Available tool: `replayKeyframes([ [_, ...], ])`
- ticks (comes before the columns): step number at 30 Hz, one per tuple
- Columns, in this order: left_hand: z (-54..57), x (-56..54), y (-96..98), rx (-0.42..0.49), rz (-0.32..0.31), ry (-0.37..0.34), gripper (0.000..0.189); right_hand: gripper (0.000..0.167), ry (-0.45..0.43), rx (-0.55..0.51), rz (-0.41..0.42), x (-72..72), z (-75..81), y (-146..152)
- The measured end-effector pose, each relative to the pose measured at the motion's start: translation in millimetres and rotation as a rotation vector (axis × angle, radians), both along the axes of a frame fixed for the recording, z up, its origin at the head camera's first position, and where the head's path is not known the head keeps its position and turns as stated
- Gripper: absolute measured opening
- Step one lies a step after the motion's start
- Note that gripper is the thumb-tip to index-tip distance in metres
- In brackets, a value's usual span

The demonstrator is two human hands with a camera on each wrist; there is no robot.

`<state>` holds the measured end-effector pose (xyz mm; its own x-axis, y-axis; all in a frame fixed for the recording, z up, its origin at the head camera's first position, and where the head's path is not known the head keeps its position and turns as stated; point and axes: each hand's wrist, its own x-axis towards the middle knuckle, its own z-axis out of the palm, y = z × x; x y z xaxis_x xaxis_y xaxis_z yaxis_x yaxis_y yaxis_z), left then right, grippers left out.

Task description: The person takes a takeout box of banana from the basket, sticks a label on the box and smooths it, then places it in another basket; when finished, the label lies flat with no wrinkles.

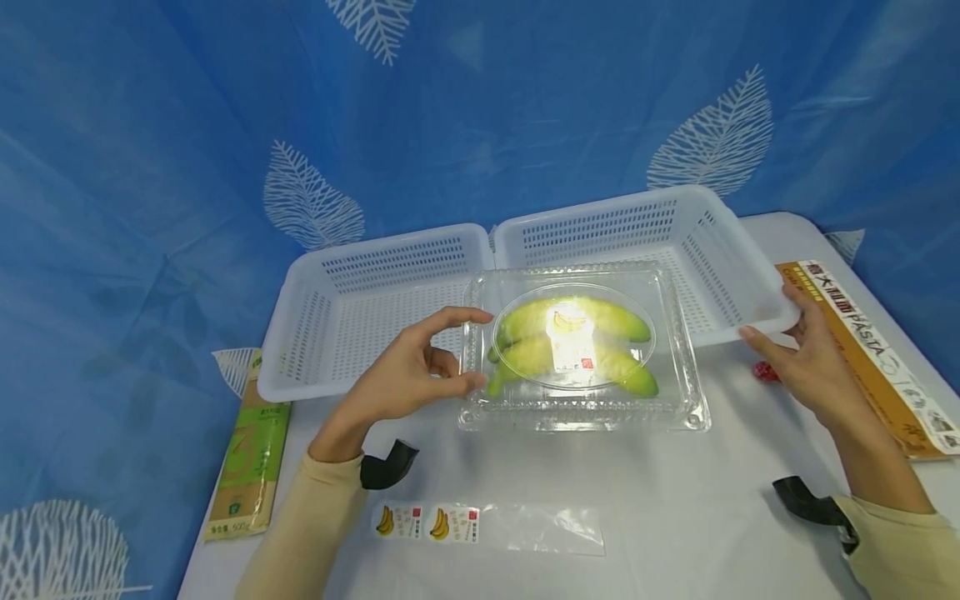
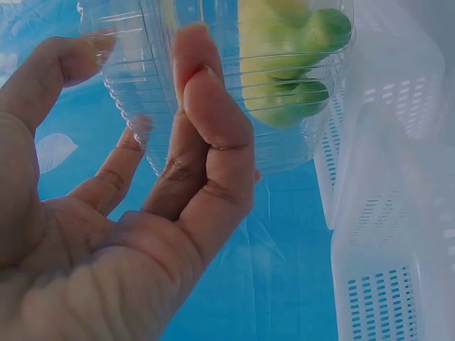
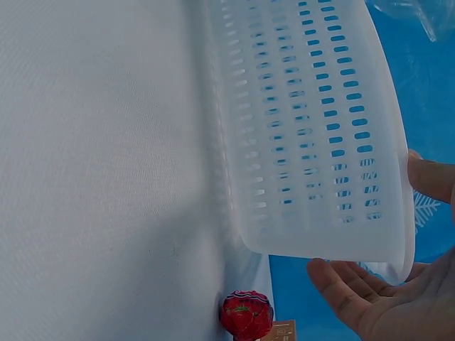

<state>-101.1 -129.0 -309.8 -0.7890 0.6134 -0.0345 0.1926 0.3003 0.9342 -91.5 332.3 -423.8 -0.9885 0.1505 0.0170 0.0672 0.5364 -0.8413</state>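
Note:
My left hand (image 1: 408,367) grips the left edge of a clear plastic clamshell box (image 1: 678,400), thumb and fingers at its side. Inside lie green-yellow bananas (image 1: 622,321), and a banana label (image 1: 572,337) shows on the lid. The box is held up, overlapping the front of both white baskets in the head view. At the right basket's (image 1: 757,275) front right corner, my right hand (image 1: 813,358) holds the rim. In the right wrist view, the thumb lies against the rim (image 3: 398,177) and the other fingers are below it.
The left white basket (image 1: 307,333) stands beside the right one. A green noodle packet (image 1: 251,458) lies far left, a pasta packet (image 1: 877,358) far right. Near the right hand is a small red wrapped piece (image 1: 765,372). A label strip (image 1: 487,527) lies in front.

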Motion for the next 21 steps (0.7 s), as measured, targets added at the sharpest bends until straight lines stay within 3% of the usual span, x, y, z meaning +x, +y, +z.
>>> replayKeyframes([
  [6,1.9,-15.3,6.5,0.001,0.007,-0.044,0.064,0.086,0.003,-0.005,0.01,-4.7,-11.6,7.9],
  [11,1.2,-31.6,12.2,-0.011,0.0,-0.045,0.063,0.087,0.026,0.007,0.008,-18.5,-48.0,34.7],
  [14,1.5,-43.5,15.8,-0.025,0.016,-0.04,0.063,0.086,0.042,0.022,0.003,-22.1,-58.0,42.0],
  [16,1.3,-50.7,18.5,-0.03,0.027,-0.04,0.063,0.086,0.034,0.006,0.012,-20.0,-50.8,38.2],
  [21,-0.5,-62.8,26.5,-0.022,0.039,-0.069,0.063,0.085,-0.017,-0.012,0.01,-4.6,-15.2,15.5],
])
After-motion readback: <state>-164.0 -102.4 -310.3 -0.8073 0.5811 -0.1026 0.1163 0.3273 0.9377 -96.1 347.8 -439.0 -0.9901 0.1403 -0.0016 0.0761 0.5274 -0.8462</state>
